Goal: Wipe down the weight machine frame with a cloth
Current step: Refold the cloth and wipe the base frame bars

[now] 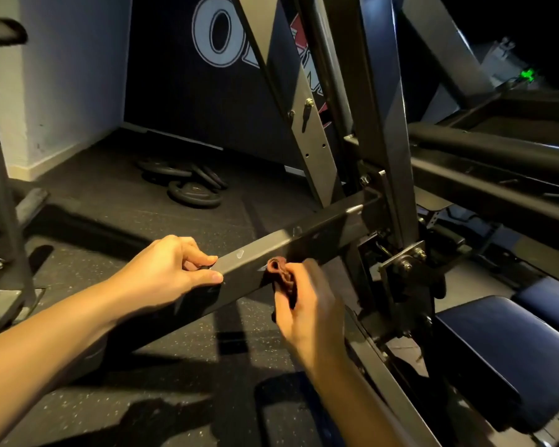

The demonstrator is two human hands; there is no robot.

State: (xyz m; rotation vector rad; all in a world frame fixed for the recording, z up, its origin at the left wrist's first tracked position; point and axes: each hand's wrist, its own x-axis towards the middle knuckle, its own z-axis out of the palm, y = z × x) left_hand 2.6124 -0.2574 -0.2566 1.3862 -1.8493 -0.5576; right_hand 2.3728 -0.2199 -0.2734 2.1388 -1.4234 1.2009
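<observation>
Weight machine frame [307, 233], a dark grey square steel beam, runs diagonally from the lower left middle of the picture up to the centre right, where it bolts into the tall slanted uprights. The left hand [171, 272] sits on the beam's near end in the centre left: its fingers are curled over the top edge and bunched close together, with the thumb [207, 278] pressed flat along the side face, so it's basically gripping the bar. The right hand [307, 304], just below centre, has a small bunched-up reddish-brown cloth [279, 274] pinched between thumb and curled fingers, and the top of that wad touches the beam's side face right beside a pale scuff on the top. The fingers on that hand are closed tight around the fabric, not spread at all; the fingertips are mostly hidden behind the cloth and the back of the hand, so can't tell exactly how they're stacked. Elsewhere: a pile of black round weight plates [188, 182] lying on the dark speckled rubber floor [117, 411] in the upper middle left, dark blue padded cushions [504, 346] at the lower right, and a wall banner with big white letters [220, 30] at the top.
</observation>
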